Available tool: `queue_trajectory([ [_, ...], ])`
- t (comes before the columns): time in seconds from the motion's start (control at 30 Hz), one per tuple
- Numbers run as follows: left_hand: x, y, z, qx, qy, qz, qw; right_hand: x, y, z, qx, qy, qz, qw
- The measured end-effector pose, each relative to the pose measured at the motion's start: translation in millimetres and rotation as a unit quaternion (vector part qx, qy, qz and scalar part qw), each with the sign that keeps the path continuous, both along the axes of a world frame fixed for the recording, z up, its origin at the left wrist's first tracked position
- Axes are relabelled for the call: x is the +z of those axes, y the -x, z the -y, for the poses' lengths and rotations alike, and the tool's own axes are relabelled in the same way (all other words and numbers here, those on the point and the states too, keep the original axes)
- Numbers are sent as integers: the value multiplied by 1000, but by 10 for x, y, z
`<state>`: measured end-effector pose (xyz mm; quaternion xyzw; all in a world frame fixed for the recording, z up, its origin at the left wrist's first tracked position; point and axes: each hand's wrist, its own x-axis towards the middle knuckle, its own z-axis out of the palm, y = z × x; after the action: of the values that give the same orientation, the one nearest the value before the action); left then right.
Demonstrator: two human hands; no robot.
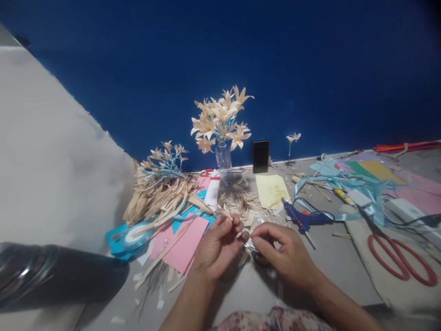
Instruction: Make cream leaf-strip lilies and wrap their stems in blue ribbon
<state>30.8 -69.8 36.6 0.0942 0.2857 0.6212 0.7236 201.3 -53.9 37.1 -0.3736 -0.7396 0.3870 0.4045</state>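
My left hand (222,246) is closed, palm turned up, its fingers pinching a small pale husk flower (225,212) whose petals stick out above the fingertips. Close beside it on the right, my right hand (280,250) is closed too, thumb and forefinger pinched together near the left fingertips. What the right fingers hold is too small to make out. Behind the hands, dry husk scraps (241,202) lie on the grey table. A clear vase (223,161) of cream husk flowers (220,115) stands farther back against the blue wall.
To the right lie a blue glue gun (305,218), light-blue ribbon (375,207) and red-handled scissors (401,257) on a cloth. A phone (261,156) stands upright at the back. Left are pink paper (189,241), a ribbon roll (136,235), a husk bundle (148,202) and a dark cylinder (62,273).
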Motion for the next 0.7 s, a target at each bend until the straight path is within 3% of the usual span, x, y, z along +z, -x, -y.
queue_trajectory([
  [0.7,-60,-63,-7,-11,25,55,998,-35,77,-27,-2,26,-14,1000],
])
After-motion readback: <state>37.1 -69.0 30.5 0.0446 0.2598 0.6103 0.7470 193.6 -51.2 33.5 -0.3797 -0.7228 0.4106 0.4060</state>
